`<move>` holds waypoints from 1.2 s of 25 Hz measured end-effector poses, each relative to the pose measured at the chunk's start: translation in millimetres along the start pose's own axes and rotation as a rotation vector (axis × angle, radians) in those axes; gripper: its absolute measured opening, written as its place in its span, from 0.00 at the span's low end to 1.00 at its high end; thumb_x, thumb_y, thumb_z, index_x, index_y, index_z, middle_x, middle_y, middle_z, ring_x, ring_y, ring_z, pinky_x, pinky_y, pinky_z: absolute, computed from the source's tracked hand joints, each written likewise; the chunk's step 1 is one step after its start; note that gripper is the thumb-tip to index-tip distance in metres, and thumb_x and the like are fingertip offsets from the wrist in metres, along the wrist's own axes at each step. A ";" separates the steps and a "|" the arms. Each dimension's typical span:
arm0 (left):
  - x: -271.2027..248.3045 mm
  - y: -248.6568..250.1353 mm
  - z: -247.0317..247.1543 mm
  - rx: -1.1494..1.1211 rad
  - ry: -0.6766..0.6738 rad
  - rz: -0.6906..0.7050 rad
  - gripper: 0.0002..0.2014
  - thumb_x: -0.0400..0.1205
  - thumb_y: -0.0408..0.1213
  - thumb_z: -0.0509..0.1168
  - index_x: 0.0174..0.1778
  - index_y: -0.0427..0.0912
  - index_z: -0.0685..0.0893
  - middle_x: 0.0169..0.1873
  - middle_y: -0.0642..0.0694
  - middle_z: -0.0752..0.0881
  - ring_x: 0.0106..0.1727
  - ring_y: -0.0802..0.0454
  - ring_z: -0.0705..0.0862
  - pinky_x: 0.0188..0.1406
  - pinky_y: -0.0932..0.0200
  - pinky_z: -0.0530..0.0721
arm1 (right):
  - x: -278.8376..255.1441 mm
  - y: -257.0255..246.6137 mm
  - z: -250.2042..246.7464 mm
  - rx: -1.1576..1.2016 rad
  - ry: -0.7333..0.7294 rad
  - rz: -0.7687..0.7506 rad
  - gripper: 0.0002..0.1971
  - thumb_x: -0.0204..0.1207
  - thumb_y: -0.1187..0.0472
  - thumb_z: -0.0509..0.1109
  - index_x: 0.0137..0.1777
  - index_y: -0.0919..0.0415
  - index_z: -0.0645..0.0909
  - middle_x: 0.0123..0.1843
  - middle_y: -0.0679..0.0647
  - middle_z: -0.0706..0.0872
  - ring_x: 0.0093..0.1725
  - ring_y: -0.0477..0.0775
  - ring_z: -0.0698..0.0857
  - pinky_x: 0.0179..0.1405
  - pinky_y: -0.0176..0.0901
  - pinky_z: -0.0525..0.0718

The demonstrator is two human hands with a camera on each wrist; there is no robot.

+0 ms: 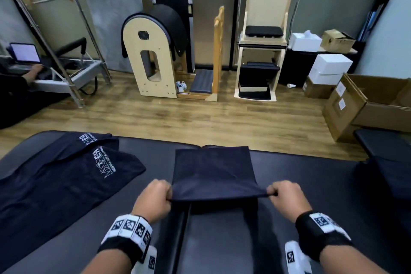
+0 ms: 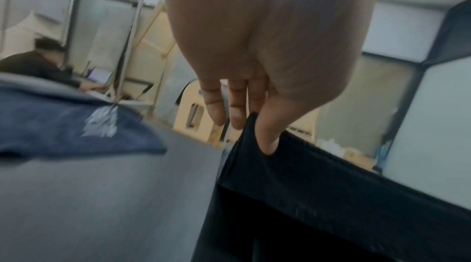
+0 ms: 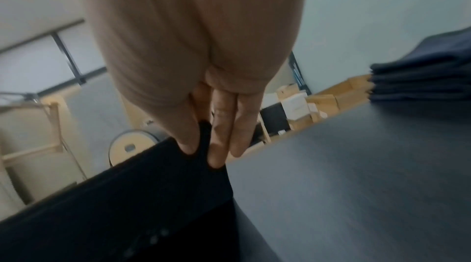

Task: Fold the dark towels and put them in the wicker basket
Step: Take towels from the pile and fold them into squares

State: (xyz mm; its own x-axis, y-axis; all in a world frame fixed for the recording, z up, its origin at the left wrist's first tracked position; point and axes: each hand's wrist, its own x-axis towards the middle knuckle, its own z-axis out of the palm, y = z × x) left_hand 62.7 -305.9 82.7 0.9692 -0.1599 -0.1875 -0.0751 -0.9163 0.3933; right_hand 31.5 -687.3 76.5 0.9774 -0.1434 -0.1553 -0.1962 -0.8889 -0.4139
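Note:
A dark navy towel point(image 1: 212, 172) lies in front of me on the black padded table point(image 1: 300, 184), its near end lifted off the surface. My left hand point(image 1: 165, 193) pinches the near left corner and my right hand point(image 1: 272, 191) pinches the near right corner. The left wrist view shows my left thumb pressed on the towel's edge point(image 2: 293, 165); in the right wrist view, thumb and fingers clamp the cloth point(image 3: 163, 175). More dark towels with white lettering point(image 1: 57, 180) lie spread at the left. No wicker basket is in view.
A stack of folded dark towels point(image 3: 420, 77) sits on the table at my right. Beyond the table's far edge lie wooden floor, pilates equipment point(image 1: 155, 51) and cardboard boxes point(image 1: 367, 104). A person point(image 1: 13, 87) works at a laptop at the far left.

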 end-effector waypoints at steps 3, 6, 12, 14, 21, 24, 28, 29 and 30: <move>-17.2 -18.5 42.5 -0.050 -0.181 -0.044 0.07 0.61 0.33 0.57 0.29 0.51 0.76 0.35 0.53 0.88 0.44 0.52 0.87 0.43 0.57 0.85 | -21.0 24.2 37.5 -0.007 -0.205 0.060 0.14 0.66 0.67 0.68 0.24 0.48 0.78 0.34 0.45 0.87 0.47 0.56 0.89 0.43 0.36 0.77; -26.0 -17.6 48.7 -0.009 -0.362 -0.055 0.08 0.67 0.32 0.65 0.29 0.49 0.74 0.33 0.55 0.85 0.41 0.55 0.85 0.37 0.67 0.80 | -33.6 30.6 48.7 0.022 -0.320 0.102 0.09 0.64 0.67 0.65 0.28 0.52 0.79 0.30 0.47 0.88 0.38 0.51 0.91 0.37 0.35 0.81; -27.3 -18.5 42.8 -0.029 -0.445 -0.115 0.08 0.73 0.34 0.72 0.34 0.50 0.80 0.39 0.46 0.91 0.37 0.50 0.92 0.43 0.54 0.90 | -27.1 24.8 42.6 0.040 -0.336 0.090 0.07 0.67 0.64 0.65 0.34 0.56 0.84 0.29 0.51 0.89 0.22 0.49 0.87 0.31 0.40 0.88; -21.0 -19.4 37.9 -0.053 -0.359 -0.141 0.07 0.74 0.35 0.72 0.34 0.49 0.82 0.38 0.45 0.90 0.33 0.49 0.91 0.40 0.54 0.91 | -17.8 21.0 38.6 0.032 -0.288 0.078 0.06 0.70 0.63 0.68 0.33 0.55 0.84 0.30 0.48 0.88 0.27 0.48 0.88 0.35 0.41 0.88; 36.3 -18.4 11.0 -0.090 -0.091 -0.161 0.08 0.76 0.35 0.72 0.33 0.51 0.83 0.35 0.48 0.88 0.45 0.48 0.86 0.46 0.61 0.80 | 46.1 -6.9 18.1 0.131 -0.126 0.103 0.08 0.77 0.63 0.71 0.37 0.55 0.85 0.30 0.53 0.90 0.21 0.47 0.88 0.42 0.46 0.91; 69.0 -27.7 11.4 -0.107 -0.067 -0.181 0.12 0.76 0.36 0.72 0.30 0.53 0.80 0.36 0.46 0.88 0.45 0.46 0.86 0.48 0.58 0.83 | 81.5 -15.7 19.6 0.121 -0.058 0.112 0.09 0.78 0.64 0.71 0.36 0.54 0.84 0.28 0.51 0.90 0.23 0.44 0.89 0.46 0.45 0.91; 112.5 -45.9 17.6 -0.106 -0.094 -0.199 0.11 0.75 0.38 0.72 0.28 0.55 0.80 0.36 0.47 0.89 0.46 0.44 0.88 0.53 0.52 0.86 | 124.6 -21.7 33.4 0.113 -0.064 0.157 0.09 0.77 0.64 0.72 0.36 0.55 0.84 0.26 0.50 0.90 0.25 0.43 0.89 0.51 0.46 0.91; 121.4 -48.7 20.3 -0.106 -0.106 -0.196 0.10 0.75 0.38 0.72 0.30 0.54 0.82 0.35 0.47 0.89 0.46 0.44 0.88 0.53 0.52 0.86 | 132.6 -21.9 37.6 0.108 -0.073 0.172 0.08 0.77 0.64 0.72 0.36 0.55 0.84 0.26 0.50 0.90 0.27 0.44 0.90 0.52 0.47 0.90; 129.1 -50.4 23.3 -0.104 -0.114 -0.190 0.08 0.75 0.37 0.72 0.32 0.52 0.83 0.35 0.47 0.89 0.46 0.44 0.87 0.52 0.53 0.86 | 140.1 -20.9 42.5 0.111 -0.072 0.178 0.07 0.77 0.63 0.72 0.37 0.55 0.85 0.28 0.50 0.91 0.32 0.47 0.92 0.55 0.47 0.90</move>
State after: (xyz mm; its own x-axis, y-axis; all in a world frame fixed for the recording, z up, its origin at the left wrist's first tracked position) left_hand 186.1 -288.9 17.7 0.9303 -0.0339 -0.3652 0.1365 -0.8922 0.4305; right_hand 169.2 -670.3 25.3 0.9194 -0.2585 -0.2965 -0.3760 -0.7987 -0.4697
